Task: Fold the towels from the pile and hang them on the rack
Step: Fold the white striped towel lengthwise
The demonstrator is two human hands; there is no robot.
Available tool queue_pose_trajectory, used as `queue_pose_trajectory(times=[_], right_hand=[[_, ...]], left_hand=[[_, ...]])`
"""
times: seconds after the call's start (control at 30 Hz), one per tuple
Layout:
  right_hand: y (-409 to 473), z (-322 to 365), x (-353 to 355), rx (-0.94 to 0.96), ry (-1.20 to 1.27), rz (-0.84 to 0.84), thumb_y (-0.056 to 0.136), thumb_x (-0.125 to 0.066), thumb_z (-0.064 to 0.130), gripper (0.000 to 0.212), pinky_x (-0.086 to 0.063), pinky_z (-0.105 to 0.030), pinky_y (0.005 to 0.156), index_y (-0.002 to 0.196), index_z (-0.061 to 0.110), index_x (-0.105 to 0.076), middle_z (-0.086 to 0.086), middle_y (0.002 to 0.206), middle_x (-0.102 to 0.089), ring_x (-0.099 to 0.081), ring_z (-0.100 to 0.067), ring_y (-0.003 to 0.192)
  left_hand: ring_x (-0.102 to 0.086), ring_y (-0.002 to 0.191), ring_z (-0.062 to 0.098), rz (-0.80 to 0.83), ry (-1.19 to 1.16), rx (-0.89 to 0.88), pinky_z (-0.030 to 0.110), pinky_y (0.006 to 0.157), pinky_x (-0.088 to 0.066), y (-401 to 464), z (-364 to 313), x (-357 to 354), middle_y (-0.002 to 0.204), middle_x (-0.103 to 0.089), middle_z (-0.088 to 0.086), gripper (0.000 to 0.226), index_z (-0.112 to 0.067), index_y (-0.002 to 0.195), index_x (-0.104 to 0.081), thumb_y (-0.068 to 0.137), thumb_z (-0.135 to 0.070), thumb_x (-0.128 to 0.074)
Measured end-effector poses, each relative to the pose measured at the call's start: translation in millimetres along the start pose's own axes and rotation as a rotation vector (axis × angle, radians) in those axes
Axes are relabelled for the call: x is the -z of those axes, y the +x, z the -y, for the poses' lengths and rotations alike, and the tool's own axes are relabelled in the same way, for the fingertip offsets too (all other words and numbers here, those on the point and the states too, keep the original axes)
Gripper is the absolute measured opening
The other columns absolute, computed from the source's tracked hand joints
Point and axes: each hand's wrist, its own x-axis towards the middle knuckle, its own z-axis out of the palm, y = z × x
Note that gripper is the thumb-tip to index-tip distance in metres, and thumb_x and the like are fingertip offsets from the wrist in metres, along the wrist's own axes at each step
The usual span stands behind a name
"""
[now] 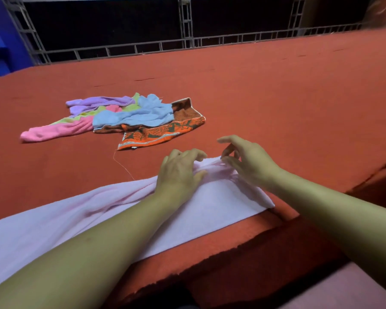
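A pale pink towel (65,224) lies stretched along the near edge of the red table (276,97), wrinkled at its far right corner. My left hand (178,172) rests on that bunched part with its fingers curled onto the cloth. Just to the right, my right hand (245,159) hovers over the same corner, fingers spread and bent, fingertips touching the wrinkled edge. Farther back on the left sits the pile (112,117): a purple towel, a pink one, a light green one, a blue one and an orange patterned one, all crumpled together. No rack is visible.
A loose thread (123,165) trails from the orange patterned towel toward the pale pink one. A grey metal truss railing (187,41) runs along the table's far edge. A blue object (0,47) stands at the far left. The table's ragged front edge is below my arms.
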Motion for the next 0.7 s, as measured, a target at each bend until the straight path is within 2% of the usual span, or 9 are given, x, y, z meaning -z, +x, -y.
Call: queue_pose_trajectory(times=[0.07, 0.17, 0.27, 0.37, 0.47, 0.57, 0.7], right_hand=[[-7, -3, 10, -0.015, 0.005, -0.012, 0.090, -0.063, 0.007, 0.044, -0.037, -0.025, 0.073, 0.130, 0.023, -0.055, 0.012, 0.092, -0.065, -0.051, -0.006, 0.075], [-9, -7, 19, -0.028, 0.014, -0.057, 0.090, -0.063, 0.007, 0.042, -0.037, -0.020, 0.069, 0.129, 0.021, -0.056, 0.011, 0.091, -0.065, -0.053, 0.003, 0.069], [-12, -6, 24, -0.013, 0.015, -0.115, 0.090, -0.061, 0.004, 0.040, -0.038, -0.015, 0.066, 0.127, 0.019, -0.057, 0.012, 0.090, -0.065, -0.054, 0.007, 0.068], [-20, -7, 26, 0.001, 0.015, -0.139, 0.091, -0.060, 0.004, 0.038, -0.037, -0.010, 0.065, 0.125, 0.019, -0.058, 0.012, 0.090, -0.066, -0.054, 0.006, 0.069], [-33, -10, 27, -0.007, 0.027, -0.151, 0.092, -0.059, 0.004, 0.037, -0.037, -0.013, 0.064, 0.124, 0.020, -0.058, 0.015, 0.090, -0.065, -0.055, -0.001, 0.070], [-47, -10, 25, 0.004, 0.065, -0.198, 0.091, -0.060, 0.001, 0.037, -0.039, -0.010, 0.065, 0.123, 0.018, -0.058, 0.017, 0.089, -0.063, -0.056, -0.010, 0.072], [-66, -11, 24, -0.006, 0.062, -0.161, 0.092, -0.060, 0.003, 0.037, -0.041, -0.013, 0.070, 0.123, 0.023, -0.058, 0.019, 0.091, -0.063, -0.056, -0.005, 0.076]], left_hand=[[-0.050, 0.103, 0.018, 0.039, 0.035, -0.019, 0.034, 0.088, -0.036, 1, -10, -1, 0.112, -0.064, -0.017, 0.034, -0.035, 0.116, -0.059, 0.084, -0.040, -0.070], [-0.048, 0.109, 0.016, 0.122, 0.033, 0.019, 0.033, 0.088, -0.034, 3, -23, -3, 0.116, -0.061, -0.018, 0.038, -0.036, 0.120, -0.055, 0.087, -0.053, -0.062], [-0.051, 0.108, 0.019, 0.098, -0.021, 0.025, 0.034, 0.089, -0.035, 7, -32, -8, 0.115, -0.064, -0.015, 0.032, -0.033, 0.119, -0.057, 0.089, -0.038, -0.064], [-0.055, 0.097, 0.021, 0.029, -0.078, 0.027, 0.034, 0.085, -0.040, 10, -36, -5, 0.102, -0.069, -0.013, 0.030, -0.030, 0.113, -0.062, 0.085, -0.019, -0.066], [-0.056, 0.088, 0.016, 0.045, -0.063, 0.017, 0.031, 0.078, -0.044, 2, -41, -1, 0.097, -0.067, -0.020, 0.028, -0.035, 0.110, -0.061, 0.086, -0.024, -0.067], [-0.058, 0.075, 0.013, 0.038, -0.142, -0.009, 0.031, 0.074, -0.048, -10, -43, 2, 0.089, -0.063, -0.026, 0.026, -0.037, 0.106, -0.062, 0.084, -0.028, -0.072], [-0.054, 0.060, -0.002, 0.059, -0.227, -0.015, 0.025, 0.071, -0.046, -25, -50, 6, 0.085, -0.066, -0.025, 0.029, -0.035, 0.105, -0.064, 0.081, -0.027, -0.077]])
